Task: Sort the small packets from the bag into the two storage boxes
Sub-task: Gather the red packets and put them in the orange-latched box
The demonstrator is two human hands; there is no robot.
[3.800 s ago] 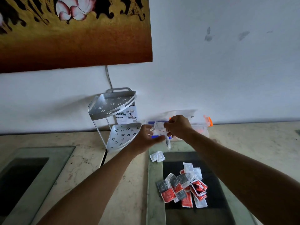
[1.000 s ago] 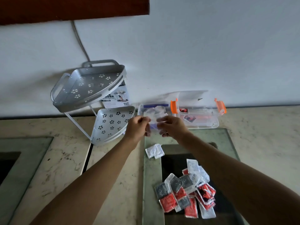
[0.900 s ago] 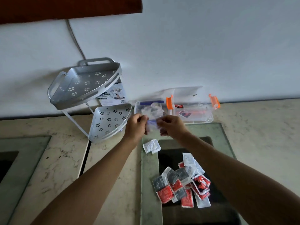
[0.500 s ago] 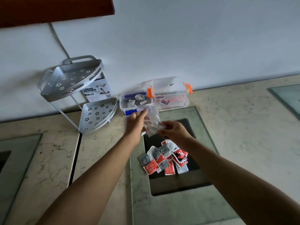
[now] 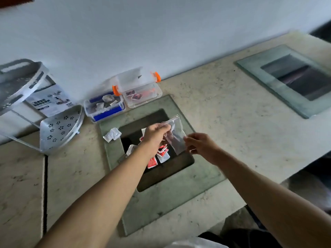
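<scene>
A clear plastic bag (image 5: 176, 135) hangs between both hands above a glass panel (image 5: 161, 203). My left hand (image 5: 155, 136) pinches its top left corner. My right hand (image 5: 202, 145) grips its lower right edge. Under the bag lies a pile of red, grey and white packets (image 5: 157, 156), partly hidden by my left hand and forearm. A white packet (image 5: 112, 134) lies apart at the panel's left rim. Against the wall stand two open storage boxes: the blue-trimmed box (image 5: 105, 106) holds grey and white packets, the orange-latched box (image 5: 143, 93) holds red packets.
A grey perforated two-tier corner rack (image 5: 59, 127) leans at the left with a printed card (image 5: 48, 101) behind it. A second glass panel (image 5: 295, 77) is set in the counter at far right. The counter's edge drops off at the lower right.
Both hands have drawn back from the boxes with the bag, which now hangs over the packet pile. The view has swung right and down.
</scene>
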